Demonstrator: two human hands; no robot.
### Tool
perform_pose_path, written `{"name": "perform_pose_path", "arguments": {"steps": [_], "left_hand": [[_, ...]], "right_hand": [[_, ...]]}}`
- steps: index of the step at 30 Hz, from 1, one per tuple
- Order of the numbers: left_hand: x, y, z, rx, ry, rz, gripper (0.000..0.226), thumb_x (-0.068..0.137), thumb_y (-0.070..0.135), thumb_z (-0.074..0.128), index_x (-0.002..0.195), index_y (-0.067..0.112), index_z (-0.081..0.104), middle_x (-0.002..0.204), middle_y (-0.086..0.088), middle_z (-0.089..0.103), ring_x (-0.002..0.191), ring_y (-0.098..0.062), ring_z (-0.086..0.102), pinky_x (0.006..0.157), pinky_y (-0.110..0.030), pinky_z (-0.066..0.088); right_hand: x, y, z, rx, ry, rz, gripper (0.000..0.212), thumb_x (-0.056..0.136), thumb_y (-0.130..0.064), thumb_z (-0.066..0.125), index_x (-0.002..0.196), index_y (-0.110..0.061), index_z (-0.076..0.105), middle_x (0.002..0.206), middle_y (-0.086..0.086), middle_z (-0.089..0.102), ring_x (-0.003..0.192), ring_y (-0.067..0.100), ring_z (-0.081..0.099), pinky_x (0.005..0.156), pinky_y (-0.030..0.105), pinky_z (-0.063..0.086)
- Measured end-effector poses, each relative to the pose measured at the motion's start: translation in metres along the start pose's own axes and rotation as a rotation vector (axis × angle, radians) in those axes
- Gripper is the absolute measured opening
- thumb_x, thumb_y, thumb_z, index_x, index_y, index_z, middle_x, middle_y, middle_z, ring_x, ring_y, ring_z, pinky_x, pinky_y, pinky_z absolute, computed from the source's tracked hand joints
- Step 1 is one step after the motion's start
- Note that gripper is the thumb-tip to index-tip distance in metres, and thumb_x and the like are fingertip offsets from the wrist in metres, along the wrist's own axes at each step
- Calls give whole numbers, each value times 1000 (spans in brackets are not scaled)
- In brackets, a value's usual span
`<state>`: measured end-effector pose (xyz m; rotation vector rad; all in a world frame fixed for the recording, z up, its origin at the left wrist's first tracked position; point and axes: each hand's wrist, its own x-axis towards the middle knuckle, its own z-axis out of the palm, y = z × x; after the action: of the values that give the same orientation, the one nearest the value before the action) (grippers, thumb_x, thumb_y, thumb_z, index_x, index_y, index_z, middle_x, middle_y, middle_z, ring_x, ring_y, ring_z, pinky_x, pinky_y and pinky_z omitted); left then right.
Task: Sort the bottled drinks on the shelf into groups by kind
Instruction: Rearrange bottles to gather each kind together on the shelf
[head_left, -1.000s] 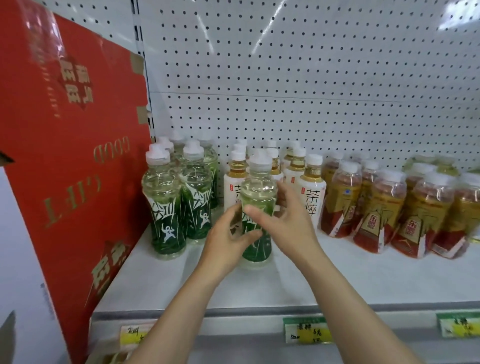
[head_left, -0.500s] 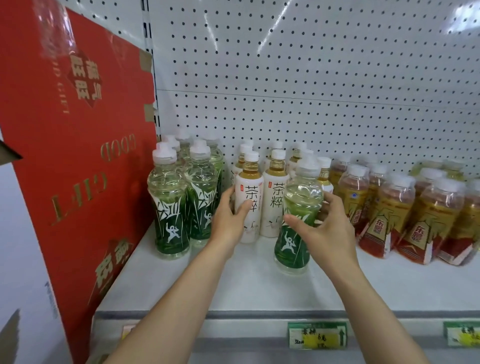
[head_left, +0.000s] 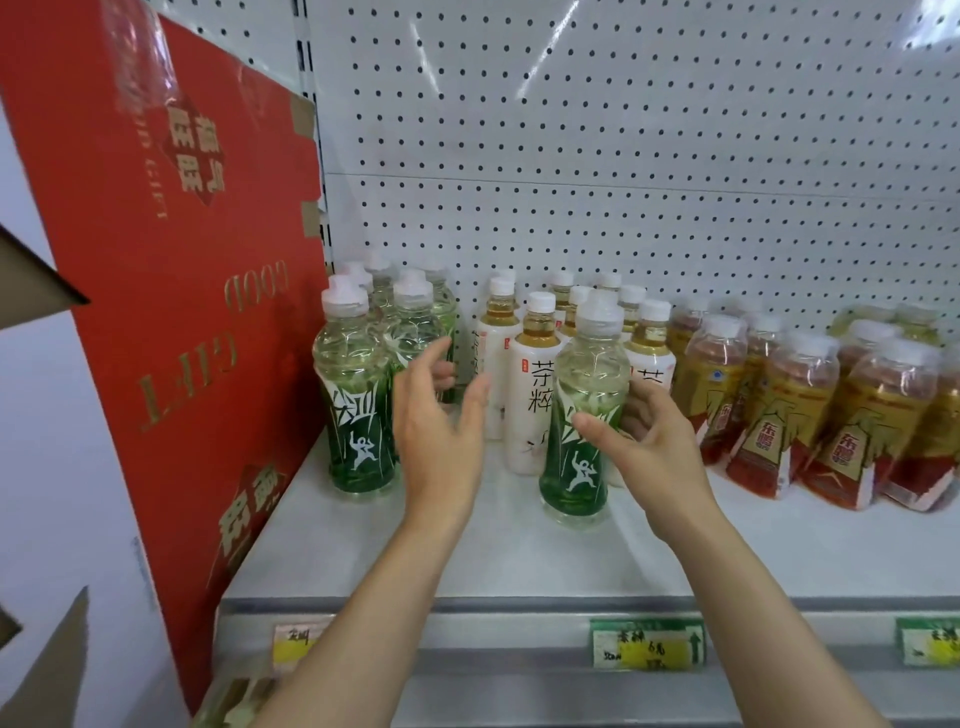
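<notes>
A green-labelled bottle (head_left: 579, 410) with a white cap stands on the white shelf (head_left: 519, 551), in front of the white tea bottles (head_left: 532, 395). My right hand (head_left: 654, 457) grips it, thumb across the front and fingers behind. My left hand (head_left: 441, 431) hovers empty with relaxed fingers between the group of green bottles (head_left: 358, 395) at the left and the white tea bottles. A block of red-and-gold bottles (head_left: 800, 415) fills the right side.
A big red gift carton (head_left: 171, 312) leans against the shelf's left end, close to the green group. White pegboard (head_left: 623, 182) backs the shelf. Price tags (head_left: 647, 644) hang on the front rail. Bare shelf lies in front of the bottles.
My right hand carried the green bottle from the middle to the right, in front of the white bottles. My left hand let go of a white tea bottle and drew back, now empty.
</notes>
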<state>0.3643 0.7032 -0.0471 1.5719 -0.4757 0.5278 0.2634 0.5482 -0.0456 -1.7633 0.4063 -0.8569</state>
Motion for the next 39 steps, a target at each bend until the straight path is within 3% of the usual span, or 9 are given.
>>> {"name": "perform_pose_path", "arguments": {"steps": [3,7,13,16,19,23,27,33,39], "left_hand": [[8,-13,-37,82,328,51,62,87,31,75,141,18,48,131,-3,50,123,-18,45,107,-27,35],[29,-39,-64,148,136,-280,77,84,29,78,150,24,39,147,-3,50,137,-24,45,114,-46,37],[33,-49,-83,23,35,-353,74,78,21,85,140,36,48,136,1,62,124,-18,58,105,-48,49],[31,-51,-85,-13,19,-356,72,79,20,84,140,36,48,136,2,62,124,-17,58,105,-48,50],[29,-52,-82,-51,48,-345,70,83,17,80,143,34,46,138,4,60,126,-16,57,108,-48,47],[24,-55,-84,-54,107,-342,72,84,18,78,144,35,43,139,3,59,126,-17,56,108,-49,46],[23,-59,-91,-46,122,-342,70,83,20,80,140,34,43,137,3,59,124,-18,57,106,-49,48],[28,-63,-95,32,52,-353,65,82,36,79,139,30,48,138,4,58,126,-20,55,107,-50,46],[29,-61,-92,-22,-90,-374,60,83,28,81,136,32,54,119,8,66,117,-18,63,100,-43,52]], "right_hand": [[1,-1,9,17,-28,1,66,78,-21,85,137,-21,55,124,-9,68,115,5,64,104,33,51],[-6,-4,24,-6,56,-31,64,83,-24,82,141,-27,54,128,-11,67,119,8,62,106,39,50],[-25,-13,41,-199,296,-46,77,85,-34,78,150,-20,39,149,0,47,138,17,43,115,42,39],[-43,-25,55,-232,453,-342,68,87,-25,78,145,-13,44,144,3,49,136,19,44,114,41,40],[-43,-28,86,-63,189,-426,54,90,-20,75,139,-14,53,137,-5,58,126,9,55,106,29,47],[-9,-20,129,11,-196,-4,75,89,-31,75,153,-23,37,155,-4,46,141,15,44,118,42,38],[15,-8,151,55,-399,199,90,90,-25,75,160,-26,19,166,-1,27,150,23,29,119,47,31],[7,-2,163,-167,-293,143,79,83,-33,81,150,-18,42,147,3,53,138,26,49,112,46,43],[-44,-14,123,-332,-178,62,66,79,-42,83,134,-22,53,124,-6,55,123,17,52,102,34,44]]}}
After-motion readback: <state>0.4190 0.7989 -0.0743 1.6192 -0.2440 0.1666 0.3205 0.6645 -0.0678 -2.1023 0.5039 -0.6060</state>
